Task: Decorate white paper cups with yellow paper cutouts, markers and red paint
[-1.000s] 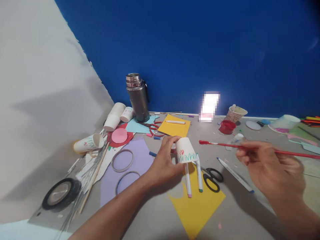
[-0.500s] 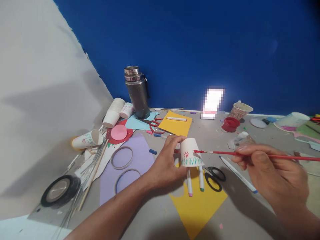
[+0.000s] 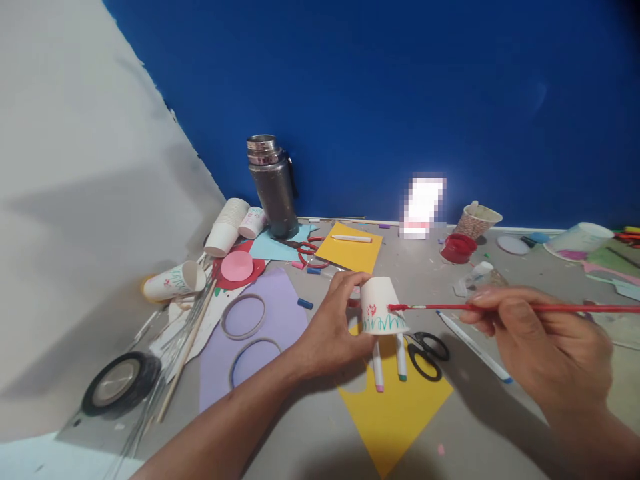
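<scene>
My left hand [image 3: 333,323] grips a small white paper cup [image 3: 381,305] held upside down above the table. The cup has a red mark and green zigzag lines drawn on its side. My right hand [image 3: 535,340] pinches a long red paintbrush [image 3: 500,308], and its red-tipped bristles touch the cup's side just right of the red mark. Two white markers [image 3: 389,361], one pink-capped and one green-capped, lie on a yellow paper sheet [image 3: 395,410] just under the cup.
Black scissors [image 3: 425,353] and a blue-tipped pen [image 3: 473,347] lie between my hands. A metal flask [image 3: 273,187], stacked paper cups [image 3: 227,227], red scissors [image 3: 307,252], a red paint pot [image 3: 457,248], a tape roll [image 3: 120,383], rings and coloured papers crowd the grey table along the blue wall.
The brush swung left from open air until its tip reached the cup's side. My left hand shifted the cup slightly right and has held it steady since.
</scene>
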{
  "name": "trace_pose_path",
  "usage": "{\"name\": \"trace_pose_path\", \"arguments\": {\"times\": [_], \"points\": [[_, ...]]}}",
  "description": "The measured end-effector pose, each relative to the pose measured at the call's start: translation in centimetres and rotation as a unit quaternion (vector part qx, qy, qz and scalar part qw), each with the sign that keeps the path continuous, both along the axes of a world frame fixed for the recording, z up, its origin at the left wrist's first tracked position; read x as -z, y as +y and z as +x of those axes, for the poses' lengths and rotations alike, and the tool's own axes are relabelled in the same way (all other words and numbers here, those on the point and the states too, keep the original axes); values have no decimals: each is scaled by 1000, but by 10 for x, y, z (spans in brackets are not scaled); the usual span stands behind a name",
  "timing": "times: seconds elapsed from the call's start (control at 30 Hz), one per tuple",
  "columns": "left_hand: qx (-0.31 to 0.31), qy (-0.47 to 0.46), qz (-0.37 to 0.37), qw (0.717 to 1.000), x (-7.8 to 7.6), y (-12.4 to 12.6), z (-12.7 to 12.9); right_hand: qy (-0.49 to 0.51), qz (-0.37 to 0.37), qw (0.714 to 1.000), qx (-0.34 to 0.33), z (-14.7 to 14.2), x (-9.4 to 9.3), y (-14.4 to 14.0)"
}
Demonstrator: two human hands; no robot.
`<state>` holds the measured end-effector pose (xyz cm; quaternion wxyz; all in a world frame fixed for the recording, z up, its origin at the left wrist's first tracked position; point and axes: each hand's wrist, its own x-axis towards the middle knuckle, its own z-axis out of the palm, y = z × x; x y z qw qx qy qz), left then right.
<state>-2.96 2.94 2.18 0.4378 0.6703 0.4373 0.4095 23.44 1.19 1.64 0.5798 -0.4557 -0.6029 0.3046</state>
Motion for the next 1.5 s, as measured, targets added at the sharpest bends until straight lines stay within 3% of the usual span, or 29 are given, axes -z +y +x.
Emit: {"name": "trace_pose_path", "arguments": {"times": [0.1,0.47,0.93,1.5], "points": [[4,0,1,1000,1,0,0,7,6,999,50,-7,-4,-1],[21,17,20,999,7,-1,1,-12,31,998,59,-10,-7,3],[26,15,7,1000,5,-1,2,45,46,997,30,-3,-6,6],[36,-2,-16,999,10,-1,0,41,27,998,29,-2,-7,9]]}}
